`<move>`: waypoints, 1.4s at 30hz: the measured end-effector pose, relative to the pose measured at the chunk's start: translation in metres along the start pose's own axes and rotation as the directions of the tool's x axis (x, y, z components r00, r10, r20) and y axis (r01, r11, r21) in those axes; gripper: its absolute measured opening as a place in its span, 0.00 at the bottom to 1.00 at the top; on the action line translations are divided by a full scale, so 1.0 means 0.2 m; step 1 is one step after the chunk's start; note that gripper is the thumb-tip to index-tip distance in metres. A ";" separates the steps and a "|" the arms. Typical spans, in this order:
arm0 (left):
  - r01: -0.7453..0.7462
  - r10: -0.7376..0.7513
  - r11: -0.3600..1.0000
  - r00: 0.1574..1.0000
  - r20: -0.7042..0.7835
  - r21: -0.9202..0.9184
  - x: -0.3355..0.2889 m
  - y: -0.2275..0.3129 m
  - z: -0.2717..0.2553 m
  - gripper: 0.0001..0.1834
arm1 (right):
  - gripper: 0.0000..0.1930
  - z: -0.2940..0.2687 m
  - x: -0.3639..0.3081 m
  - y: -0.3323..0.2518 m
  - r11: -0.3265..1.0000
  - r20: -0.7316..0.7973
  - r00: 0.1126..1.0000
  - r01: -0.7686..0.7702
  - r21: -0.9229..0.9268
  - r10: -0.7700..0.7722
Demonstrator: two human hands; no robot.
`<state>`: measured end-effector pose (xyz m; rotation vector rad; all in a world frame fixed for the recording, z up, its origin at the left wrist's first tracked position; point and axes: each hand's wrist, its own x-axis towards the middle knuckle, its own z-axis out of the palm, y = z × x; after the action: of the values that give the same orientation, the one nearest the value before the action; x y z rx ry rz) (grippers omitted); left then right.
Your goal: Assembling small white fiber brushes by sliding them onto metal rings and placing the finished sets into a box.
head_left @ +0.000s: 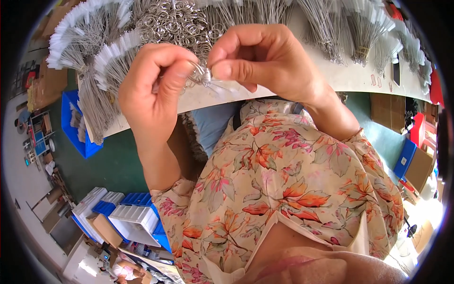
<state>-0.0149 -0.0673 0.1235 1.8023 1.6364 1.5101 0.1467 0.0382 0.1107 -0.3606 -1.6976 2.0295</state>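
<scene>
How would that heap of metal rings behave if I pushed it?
The heap of metal rings would probably shift and spill, being piled loose. Its shiny metal suggests stiff, slippery pieces, though overlapping loops might snag.

green floor point(111, 175), pale desk point(347, 78) across the top, blue bin point(92, 150) by its left end, blue and white crates point(135, 218) lower down, brown cardboard box point(388, 111) on the right, bright light point(429, 213) at lower right

Bright scene, blown-out glare at lower right, white table point(350, 78) bowed by fisheye distortion, dark vignetted rim.
</scene>
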 end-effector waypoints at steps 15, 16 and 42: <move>0.460 -0.451 0.875 0.888 0.087 -0.153 -0.06 0.09 -0.10 0.08 | 0.05 0.09 0.08 0.08 0.996 0.047 0.997 0.053 0.078 -0.056; 0.212 -0.211 0.977 0.977 -0.013 0.017 -0.06 0.04 -0.10 0.08 | 0.05 0.10 0.09 0.08 0.995 0.049 0.997 0.056 0.083 -0.060; 0.829 -0.848 0.500 0.528 -0.055 0.252 -1.52 -0.65 -0.16 0.07 | 0.04 0.34 0.04 0.79 0.774 0.395 0.915 0.311 -0.552 -0.086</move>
<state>-0.0569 -0.2971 -0.1131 0.7951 2.2406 0.7662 0.0779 -0.0355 -0.0293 0.0029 -2.4864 1.3968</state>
